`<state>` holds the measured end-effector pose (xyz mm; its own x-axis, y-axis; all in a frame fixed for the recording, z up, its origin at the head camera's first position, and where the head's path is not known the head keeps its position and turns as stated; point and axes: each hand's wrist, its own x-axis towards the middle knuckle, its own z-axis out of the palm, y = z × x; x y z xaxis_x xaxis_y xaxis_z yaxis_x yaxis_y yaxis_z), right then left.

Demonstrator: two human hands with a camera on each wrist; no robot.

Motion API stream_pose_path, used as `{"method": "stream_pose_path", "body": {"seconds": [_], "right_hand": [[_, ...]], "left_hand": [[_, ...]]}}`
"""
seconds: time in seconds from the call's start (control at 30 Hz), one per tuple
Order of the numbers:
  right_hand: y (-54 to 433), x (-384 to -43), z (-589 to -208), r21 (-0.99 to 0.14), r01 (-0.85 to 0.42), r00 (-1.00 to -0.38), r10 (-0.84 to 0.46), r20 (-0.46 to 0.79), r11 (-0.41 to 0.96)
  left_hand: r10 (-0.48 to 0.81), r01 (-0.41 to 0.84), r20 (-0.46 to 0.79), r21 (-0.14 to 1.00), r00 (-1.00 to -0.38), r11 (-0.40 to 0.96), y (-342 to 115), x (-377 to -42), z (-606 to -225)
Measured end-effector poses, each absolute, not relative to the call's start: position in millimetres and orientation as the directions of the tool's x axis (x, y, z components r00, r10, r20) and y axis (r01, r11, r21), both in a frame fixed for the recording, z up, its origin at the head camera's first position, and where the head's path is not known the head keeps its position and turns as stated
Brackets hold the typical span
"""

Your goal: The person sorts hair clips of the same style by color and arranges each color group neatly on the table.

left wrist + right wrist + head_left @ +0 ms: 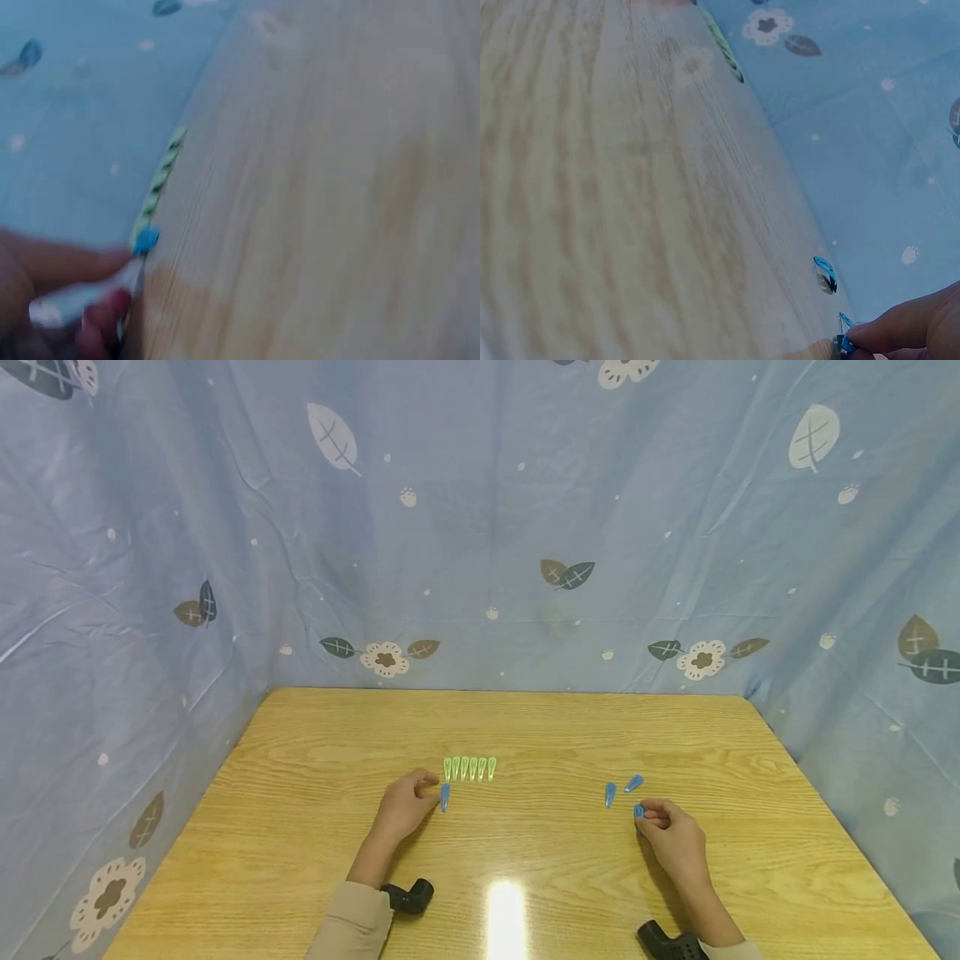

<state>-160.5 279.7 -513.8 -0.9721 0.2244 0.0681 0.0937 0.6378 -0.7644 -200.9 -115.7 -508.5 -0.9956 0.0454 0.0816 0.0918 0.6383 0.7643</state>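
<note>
My left hand [405,806] is at the left of the table, its fingertips right at the edge of a blue snap hair clip [445,797] that lies below a row of green hair clips [473,768]. The left wrist view shows the index finger beside this blue clip [146,238]. On the right side, my right hand [673,839] pinches another blue hair clip [639,811] between thumb and fingers, which partly hide it. Two more blue clips lie close by, one upright in view [610,794] and one slanted [633,783].
The wooden table [547,843] ends at a blue patterned curtain [465,527] behind it, which also hangs on both sides. A black wrist device [408,897] sits on the left forearm, and a similar device [667,942] on the right. Light glares off the table's front.
</note>
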Motion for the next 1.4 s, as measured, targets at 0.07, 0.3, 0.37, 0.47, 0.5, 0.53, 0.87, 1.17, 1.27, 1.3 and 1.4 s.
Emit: {"method": "stream_pose_path", "body": {"seconds": [0.07, 0.3, 0.37, 0.47, 0.5, 0.53, 0.87, 1.17, 1.27, 1.3, 1.4], "right_hand": [[279.9, -160.8, -514.0, -0.763, 0.092, -0.972, 0.224, 0.07, 0.639], [280.7, -161.3, -514.7, -0.756, 0.1, -0.97, 0.231, 0.069, 0.647], [280.7, -161.4, -515.0, -0.758, 0.096, -0.97, 0.23, 0.073, 0.645], [280.7, -161.8, -516.0, -0.762, 0.084, -0.969, 0.23, 0.087, 0.643], [280.7, -162.0, -516.4, -0.762, 0.082, -0.968, 0.233, 0.092, 0.642], [280.7, -162.1, -516.9, -0.763, 0.08, -0.967, 0.236, 0.096, 0.641], [276.4, -160.5, -514.1, -0.846, 0.059, -0.97, 0.231, 0.076, 0.53], [244.2, -161.1, -506.5, -0.926, 0.023, -0.994, 0.104, 0.018, 0.376], [226.7, -164.1, -505.2, -0.949, 0.002, -0.998, 0.053, 0.015, 0.314], [220.7, -165.3, -504.8, -0.957, -0.001, -0.999, 0.038, 0.012, 0.289], [202.8, -169.4, -504.4, -0.972, -0.017, -1.0, 0.002, 0.018, 0.233]], "left_hand": [[0.108, 0.131, 0.082, 0.786, -0.991, 0.605, -122.4, -202.6, -512.6], [0.187, 0.239, 0.155, 0.75, -0.97, 0.616, -130.2, -203.9, -523.1], [0.185, 0.255, 0.176, 0.722, -0.967, 0.643, -129.8, -203.8, -525.3], [0.179, 0.263, 0.193, 0.688, -0.965, 0.676, -129.0, -203.7, -527.9], [0.177, 0.265, 0.197, 0.681, -0.964, 0.683, -128.8, -203.7, -528.5], [0.175, 0.265, 0.201, 0.677, -0.964, 0.687, -128.6, -203.6, -528.7], [0.182, 0.278, 0.211, 0.662, -0.96, 0.696, -128.8, -202.9, -530.4], [0.176, 0.273, 0.211, 0.656, -0.962, 0.704, -128.5, -202.5, -530.1], [0.17, 0.267, 0.209, 0.659, -0.963, 0.704, -128.7, -203.0, -529.6], [0.169, 0.267, 0.21, 0.66, -0.963, 0.703, -128.8, -203.1, -529.6], [0.171, 0.27, 0.212, 0.659, -0.962, 0.702, -128.9, -203.2, -529.1]]}}
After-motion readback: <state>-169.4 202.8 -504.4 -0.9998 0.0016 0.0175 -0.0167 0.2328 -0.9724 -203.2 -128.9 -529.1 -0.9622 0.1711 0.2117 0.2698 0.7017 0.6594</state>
